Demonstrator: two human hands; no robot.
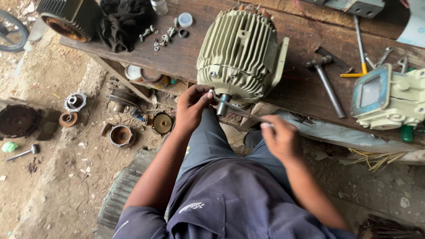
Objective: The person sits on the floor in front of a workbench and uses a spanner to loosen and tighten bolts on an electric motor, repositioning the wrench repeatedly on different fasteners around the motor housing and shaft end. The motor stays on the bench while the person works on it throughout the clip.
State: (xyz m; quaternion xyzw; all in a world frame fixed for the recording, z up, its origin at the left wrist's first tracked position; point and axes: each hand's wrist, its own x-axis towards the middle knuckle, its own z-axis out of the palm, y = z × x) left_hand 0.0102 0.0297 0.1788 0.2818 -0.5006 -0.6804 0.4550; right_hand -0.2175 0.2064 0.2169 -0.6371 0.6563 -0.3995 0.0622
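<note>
A pale green finned electric motor (pixel 241 53) lies on a dark wooden bench (pixel 301 84), its short steel shaft (pixel 222 106) pointing toward me. My left hand (pixel 191 108) pinches the head of a slim metal wrench (pixel 234 107) against the motor's end cover, just left of the shaft. My right hand (pixel 280 138) is closed round the wrench's other end, lower and to the right of the motor. The wrench runs slantwise between the two hands, under the shaft.
On the bench lie a hammer (pixel 330 86), a yellow-handled screwdriver (pixel 359 44), loose bolts and nuts (pixel 161 36), a black cloth (pixel 121 20) and a green-and-blue gearbox housing (pixel 389 97). Round metal parts (pixel 120 135) and a small hammer (pixel 24 152) litter the dirt floor at left.
</note>
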